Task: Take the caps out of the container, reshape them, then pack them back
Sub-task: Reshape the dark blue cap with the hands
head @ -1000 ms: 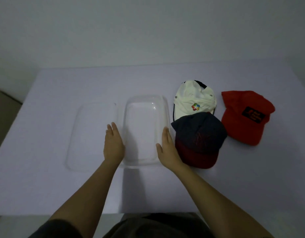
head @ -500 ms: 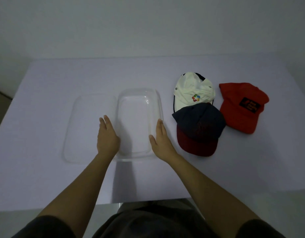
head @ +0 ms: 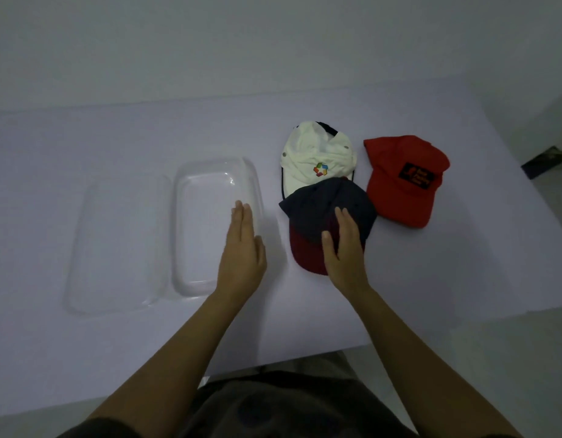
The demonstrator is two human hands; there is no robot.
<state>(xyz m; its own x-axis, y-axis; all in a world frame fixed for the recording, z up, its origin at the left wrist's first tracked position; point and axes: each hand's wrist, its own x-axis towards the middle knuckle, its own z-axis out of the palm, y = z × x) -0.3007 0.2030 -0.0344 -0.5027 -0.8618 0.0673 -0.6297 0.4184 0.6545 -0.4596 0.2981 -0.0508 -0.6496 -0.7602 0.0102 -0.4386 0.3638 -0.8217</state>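
Starting at the left, the clear lid [head: 115, 241] lies flat, its long edge against the clear container [head: 207, 222], which holds no cap. The left hand [head: 241, 257] lies over the container's right rim, its fingers [head: 243, 219] straight, close together and gripping nothing. It looks well placed to steady the light tub.

Just to the right, the right hand [head: 344, 245] rests palm down on the dark cap with the red brim [head: 320, 203]. Its fingers are straight, the thumb is spread, and nothing is pinched. The step looks like taking this cap up for shaping or packing. It would go best with a grip at the stiff brim and a lift straight up, since the crown overlaps the white cap [head: 317, 159] behind and a slide could drag it. The red cap [head: 403, 178] lies just beside, farther right.

The table [head: 146, 343] is a plain pale sheet, smooth and matt, under dim light. A bare pale wall stands behind it. A dark object [head: 545, 161], too blurred to name, sits beyond the table's right edge.
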